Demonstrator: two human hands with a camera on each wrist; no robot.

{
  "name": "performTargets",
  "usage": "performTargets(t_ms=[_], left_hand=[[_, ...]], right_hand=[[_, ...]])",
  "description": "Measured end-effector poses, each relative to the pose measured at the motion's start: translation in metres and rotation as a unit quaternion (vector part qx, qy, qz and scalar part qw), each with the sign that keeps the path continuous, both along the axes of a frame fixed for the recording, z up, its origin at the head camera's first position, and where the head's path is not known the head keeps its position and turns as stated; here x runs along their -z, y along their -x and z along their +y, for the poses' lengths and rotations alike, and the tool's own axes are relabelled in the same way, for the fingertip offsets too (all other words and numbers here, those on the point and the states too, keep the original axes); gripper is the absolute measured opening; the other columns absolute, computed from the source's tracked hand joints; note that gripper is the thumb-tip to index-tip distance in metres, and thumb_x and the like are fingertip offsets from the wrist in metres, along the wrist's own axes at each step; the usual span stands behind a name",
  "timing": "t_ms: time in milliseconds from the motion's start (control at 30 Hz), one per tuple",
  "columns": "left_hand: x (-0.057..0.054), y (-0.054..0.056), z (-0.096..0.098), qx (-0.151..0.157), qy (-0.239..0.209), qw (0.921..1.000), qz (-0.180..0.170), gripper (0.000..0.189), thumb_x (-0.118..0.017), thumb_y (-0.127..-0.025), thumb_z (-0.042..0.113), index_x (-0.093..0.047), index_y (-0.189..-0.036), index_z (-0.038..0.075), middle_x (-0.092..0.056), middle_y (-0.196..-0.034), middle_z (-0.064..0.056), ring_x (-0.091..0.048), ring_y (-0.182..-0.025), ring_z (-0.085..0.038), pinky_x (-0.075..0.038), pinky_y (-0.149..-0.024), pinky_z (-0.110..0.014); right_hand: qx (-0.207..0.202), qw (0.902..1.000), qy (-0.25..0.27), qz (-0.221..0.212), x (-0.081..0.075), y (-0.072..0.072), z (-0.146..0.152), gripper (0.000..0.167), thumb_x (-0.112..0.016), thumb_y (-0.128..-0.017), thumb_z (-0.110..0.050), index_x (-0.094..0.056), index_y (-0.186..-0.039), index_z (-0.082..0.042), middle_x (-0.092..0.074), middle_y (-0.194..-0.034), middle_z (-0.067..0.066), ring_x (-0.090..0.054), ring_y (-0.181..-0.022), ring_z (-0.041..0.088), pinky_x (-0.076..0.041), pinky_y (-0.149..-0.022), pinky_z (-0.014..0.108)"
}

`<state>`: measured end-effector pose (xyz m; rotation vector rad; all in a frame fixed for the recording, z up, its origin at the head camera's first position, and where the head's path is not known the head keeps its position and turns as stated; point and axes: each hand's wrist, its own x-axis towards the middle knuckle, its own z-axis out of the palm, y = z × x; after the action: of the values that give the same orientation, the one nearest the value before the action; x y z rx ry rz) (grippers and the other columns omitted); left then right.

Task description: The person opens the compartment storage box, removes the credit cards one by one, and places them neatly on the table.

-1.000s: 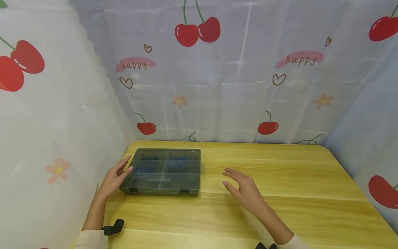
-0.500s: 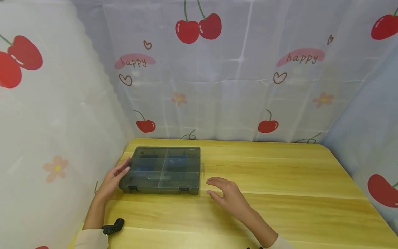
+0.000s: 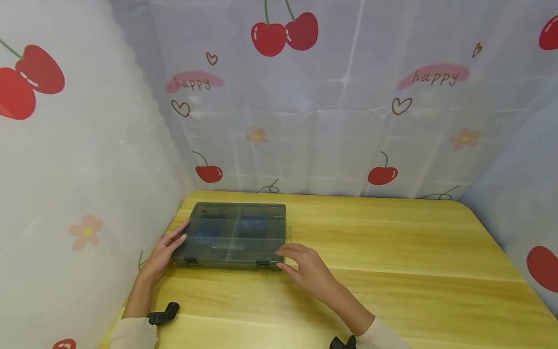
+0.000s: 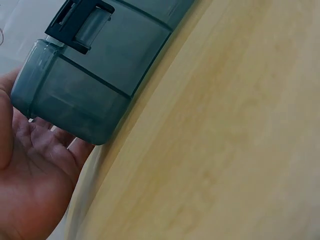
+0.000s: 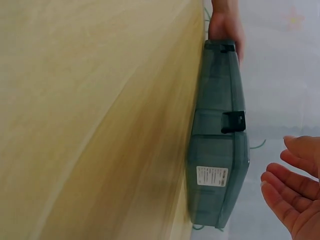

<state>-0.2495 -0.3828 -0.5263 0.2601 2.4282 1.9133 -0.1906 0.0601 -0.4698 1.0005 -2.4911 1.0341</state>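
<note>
A translucent dark grey-green compartment box (image 3: pixel 235 237) lies flat on the table with its lid down. Two dark latches sit on its front side, one of them the latch (image 5: pixel 233 122) close to a white label (image 5: pixel 212 176). Blue items and a small shiny piece show dimly through the lid. My left hand (image 3: pixel 163 252) rests against the box's left end, fingers stretched along the side and thumb at the lid's edge; part of the fingers is hidden behind the box in the left wrist view. Near the front right corner, my right hand (image 3: pixel 309 269) hovers with relaxed, parted fingers, holding nothing.
The wooden table (image 3: pixel 392 242) extends to the right of the box and in front of it. A cherry-printed curtain (image 3: pixel 322 121) hangs behind the table and down both sides, close to the left hand. Black wrist cameras (image 3: pixel 164 314) are strapped near both sleeves.
My right hand has moved left, from open table to the box's front right corner. My left hand has come up against the left end. The box stays in place; the head view shifts slightly.
</note>
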Motion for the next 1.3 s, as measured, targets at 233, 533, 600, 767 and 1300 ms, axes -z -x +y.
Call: performTargets(t_ms=[233,533,600,767,1300], left_hand=[[0.001,0.001,-0.003,0.009,-0.043,0.9990,0.002,0.055,-0.049,-0.109,0.024,-0.031,-0.161,0.012,-0.019,-0.169,-0.007,-0.010,-0.155,-0.019,-0.034,-0.102,-0.007],[0.006,0.003,0.000,0.018,-0.068,0.9975,-0.009,0.056,-0.048,-0.110,0.025,-0.030,-0.161,0.013,-0.015,-0.170,-0.006,-0.005,-0.156,-0.024,-0.035,-0.103,-0.008],[0.007,0.003,0.001,0.019,-0.075,0.9969,-0.015,0.057,-0.048,-0.110,0.026,-0.029,-0.162,0.013,-0.014,-0.170,-0.004,-0.004,-0.156,-0.024,-0.036,-0.103,-0.009],[0.008,0.002,0.001,0.014,-0.087,0.9958,-0.024,0.058,-0.048,-0.110,0.026,-0.027,-0.162,0.014,-0.013,-0.170,-0.002,-0.004,-0.155,-0.024,-0.037,-0.102,-0.009],[0.008,-0.002,0.000,0.008,-0.085,0.9959,-0.031,0.058,-0.048,-0.110,0.025,-0.027,-0.163,0.015,-0.012,-0.171,-0.002,-0.001,-0.155,-0.029,-0.036,-0.102,-0.009]], right_hand=[[-0.005,0.9999,0.004,0.008,-0.001,0.005,-0.016,0.026,-0.079,-0.089,-0.010,-0.076,-0.114,-0.004,-0.071,-0.116,0.008,-0.069,-0.107,0.023,-0.058,-0.087,0.037],[-0.006,0.9997,0.003,0.021,0.003,0.007,-0.025,0.023,-0.081,-0.086,-0.007,-0.077,-0.109,-0.003,-0.070,-0.111,0.007,-0.069,-0.101,0.022,-0.058,-0.080,0.029],[-0.005,0.9997,-0.002,0.023,0.005,0.007,-0.026,0.021,-0.081,-0.086,-0.008,-0.078,-0.106,-0.004,-0.070,-0.109,0.007,-0.069,-0.098,0.021,-0.058,-0.078,0.026],[-0.005,0.9993,-0.019,0.032,0.009,0.011,-0.030,0.016,-0.081,-0.087,-0.010,-0.080,-0.102,-0.005,-0.069,-0.104,0.003,-0.068,-0.093,0.017,-0.057,-0.076,0.023],[0.006,0.9986,-0.053,0.007,0.013,0.013,-0.037,0.004,-0.081,-0.087,-0.009,-0.082,-0.091,-0.010,-0.063,-0.098,-0.002,-0.062,-0.091,0.014,-0.055,-0.079,0.022]])
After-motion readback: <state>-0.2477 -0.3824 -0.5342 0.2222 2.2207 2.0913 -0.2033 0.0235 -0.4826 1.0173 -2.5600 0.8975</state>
